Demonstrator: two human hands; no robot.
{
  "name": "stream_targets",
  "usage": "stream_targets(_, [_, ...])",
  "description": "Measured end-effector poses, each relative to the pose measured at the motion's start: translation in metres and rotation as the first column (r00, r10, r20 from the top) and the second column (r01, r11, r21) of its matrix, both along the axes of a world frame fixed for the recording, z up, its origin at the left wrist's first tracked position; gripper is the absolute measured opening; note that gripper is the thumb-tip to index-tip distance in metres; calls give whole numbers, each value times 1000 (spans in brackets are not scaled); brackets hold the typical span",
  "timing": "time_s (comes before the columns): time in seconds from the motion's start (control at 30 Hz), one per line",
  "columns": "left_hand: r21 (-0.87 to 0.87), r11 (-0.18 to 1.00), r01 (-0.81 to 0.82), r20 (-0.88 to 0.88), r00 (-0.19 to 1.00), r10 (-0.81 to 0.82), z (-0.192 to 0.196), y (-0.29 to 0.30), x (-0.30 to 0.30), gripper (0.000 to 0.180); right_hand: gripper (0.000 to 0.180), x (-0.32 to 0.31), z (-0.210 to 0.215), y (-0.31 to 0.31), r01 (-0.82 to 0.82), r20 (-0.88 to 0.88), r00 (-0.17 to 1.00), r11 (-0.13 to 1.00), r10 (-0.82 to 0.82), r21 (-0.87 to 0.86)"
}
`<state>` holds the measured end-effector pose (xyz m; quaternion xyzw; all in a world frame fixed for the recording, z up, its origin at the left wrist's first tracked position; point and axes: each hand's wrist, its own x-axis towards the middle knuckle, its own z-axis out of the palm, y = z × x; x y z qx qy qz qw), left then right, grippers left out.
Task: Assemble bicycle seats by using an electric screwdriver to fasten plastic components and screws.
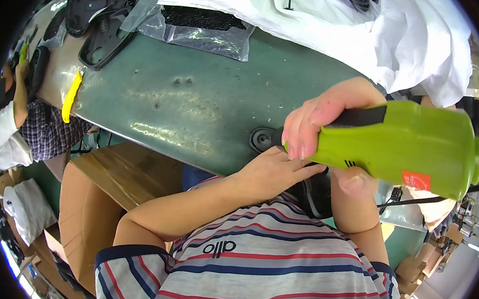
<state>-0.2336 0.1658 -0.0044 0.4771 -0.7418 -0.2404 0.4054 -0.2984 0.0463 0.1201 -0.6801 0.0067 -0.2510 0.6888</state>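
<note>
My right hand (324,113) is wrapped round a lime-green power tool (415,141) with a black grip and a red label. The tool lies almost level above the table's near edge, its thick end to the right; its front end is hidden behind my fingers. Just below, my left hand (274,171) is closed on a black molded part (318,195), which rests close against my striped shirt. A rounded black end with a round recess (262,140) shows beyond my left fingers. My hands and the tool cover the middle of the part.
The green table (198,103) carries a yellow strip (71,96), black molded frames (106,40), a clear bag of black pieces (208,30) and white sheeting (335,24). An open cardboard box (94,195) stands at my left. Another person (10,130) works at the far left.
</note>
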Motion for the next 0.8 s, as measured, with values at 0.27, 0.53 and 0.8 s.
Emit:
stream_targets(0.27, [46,998,52,-12,999,-51,4,1,6,44,53,14,-5,-1,-79,70,995,993,73,84])
stream_targets(0.53, [-58,998,19,-15,1000,-20,5,2,9,44,53,18,-17,-7,-153,-82,986,982,145,-114])
stream_targets(0.8, [-58,996,-69,-279,959,50,-8,1,-1,38,53,29,-29,13,-60,-96,992,969,85,239])
